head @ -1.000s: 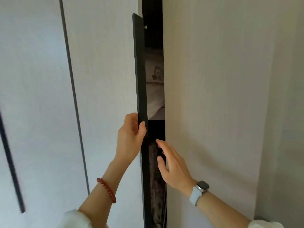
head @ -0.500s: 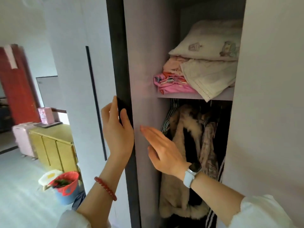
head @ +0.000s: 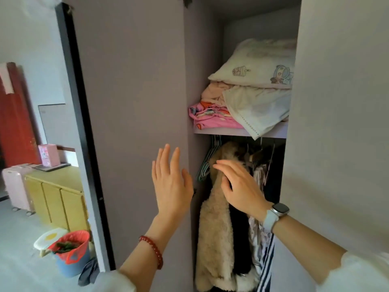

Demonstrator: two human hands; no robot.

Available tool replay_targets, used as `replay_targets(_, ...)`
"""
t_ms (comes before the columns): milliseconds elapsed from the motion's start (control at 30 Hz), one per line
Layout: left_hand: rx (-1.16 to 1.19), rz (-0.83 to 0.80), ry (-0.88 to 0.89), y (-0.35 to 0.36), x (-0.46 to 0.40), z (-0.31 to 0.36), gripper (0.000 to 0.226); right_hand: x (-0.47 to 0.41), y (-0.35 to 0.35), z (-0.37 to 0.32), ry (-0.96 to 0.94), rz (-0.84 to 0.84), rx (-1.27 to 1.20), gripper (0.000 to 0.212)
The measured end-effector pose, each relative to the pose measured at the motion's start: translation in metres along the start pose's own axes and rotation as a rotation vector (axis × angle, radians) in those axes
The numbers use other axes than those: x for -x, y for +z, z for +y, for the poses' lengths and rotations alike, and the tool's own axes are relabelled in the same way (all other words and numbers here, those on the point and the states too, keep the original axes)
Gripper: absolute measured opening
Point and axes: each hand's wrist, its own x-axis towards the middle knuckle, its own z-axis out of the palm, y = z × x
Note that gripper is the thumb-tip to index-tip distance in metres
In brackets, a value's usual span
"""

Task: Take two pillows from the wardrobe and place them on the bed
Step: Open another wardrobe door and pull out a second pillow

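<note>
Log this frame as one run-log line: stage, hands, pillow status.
stage: wardrobe door open | left hand open, empty | right hand open, empty | pillow untouched on shelf

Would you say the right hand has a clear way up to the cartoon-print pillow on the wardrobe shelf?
Probably yes. The right hand is open and empty in front of the hanging coats, the door is swung aside, and nothing covers the pillow, which tops the stack on the shelf above.
</note>
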Motion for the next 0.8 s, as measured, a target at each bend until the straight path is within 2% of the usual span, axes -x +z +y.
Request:
replay_targets(267,0.241,-0.191,0.120,0.101,-0.048,0.082,0.042,0.018,-0.082,0.084,0.213,0.090,0.192,0.041)
replay_targets(433,0.383,-0.284,0.218,0.160,-0.084,0.127,0.040,0.033,-0.116,0.121,0.340,0.157,0.280,0.046)
replay_targets(600,0.566,-0.390,0.172,0.219,-0.104,0.164,0.049,0.030,-0.131,0.154,0.449,0.230,0.340,0.039)
replay_targets(733,0.851,-0.484,0.187,0.251,-0.101,0.171,0.063,0.037,-0.124,0.165,0.536,0.253,0.379,0.046)
replay_targets(800,0.927,-0.511,0.111,0.259,-0.101,0.168,0.063,0.042,-0.116,0.166,0.577,0.253,0.404,0.049)
